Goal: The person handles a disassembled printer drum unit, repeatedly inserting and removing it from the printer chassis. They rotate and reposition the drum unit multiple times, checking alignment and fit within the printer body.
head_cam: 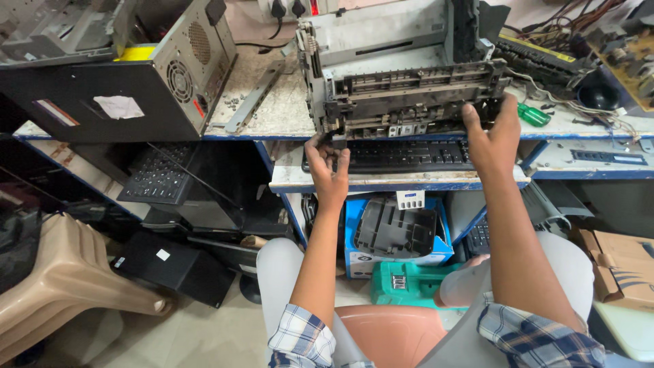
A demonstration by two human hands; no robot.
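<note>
The worn, speckled white counter with blue edging is carrying everything at the top of the view; a black desktop computer case is lying on its side at the counter's left end, its grey vented rear panel facing right; the stripped grey printer chassis, covers off and rollers and metal rails exposed, is sitting at the counter's centre, its front edge overhanging a lower pull-out shelf; a black flat keyboard is lying on that shelf, directly beneath the chassis; a second black keyboard is leaning tilted below the counter at left; a blue cardboard box holding a grey plastic part is standing on the floor between the person's knees; the right hand is pressing its spread fingers against the chassis's lower right front, the grip open and flat rather than closed round anything; the left hand is reaching to the chassis's lower left corner, fingers curled loosely, fingertips touching the frame; whether it is clasping a part cannot be told; a small green-handled screwdriver is lying just right of the chassis.
</note>
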